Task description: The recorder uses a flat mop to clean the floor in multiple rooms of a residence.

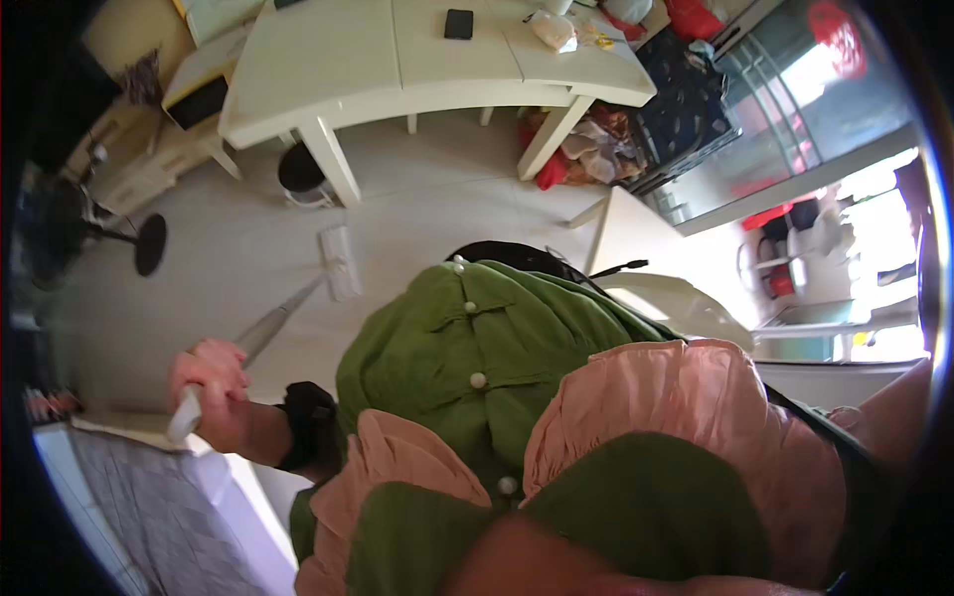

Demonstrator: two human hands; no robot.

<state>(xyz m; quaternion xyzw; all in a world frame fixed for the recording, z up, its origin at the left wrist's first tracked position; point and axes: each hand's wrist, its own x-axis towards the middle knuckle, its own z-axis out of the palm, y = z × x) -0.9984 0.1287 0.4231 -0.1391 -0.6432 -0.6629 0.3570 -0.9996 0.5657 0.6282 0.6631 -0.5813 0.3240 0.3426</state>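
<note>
My left hand (209, 380) is wrapped round the pole of a flat mop (281, 320), near its white upper end. The pole slants down and away from the hand to a pale, oblong mop head (340, 262) lying on the tiled floor (427, 199). A black band (306, 425) circles my left forearm. At the right rim part of my right arm (887, 409) shows, stretched out to the side, while its hand lies outside the picture.
A long cream table (328, 60) stands ahead, with a dark flat object (458, 24) and bags on top. Beneath its left part is a black-rimmed bin (301, 171). A black round-based stand (149, 244) is at left. Bagged things (594, 149) sit under the table's right end, near glass doors (795, 119).
</note>
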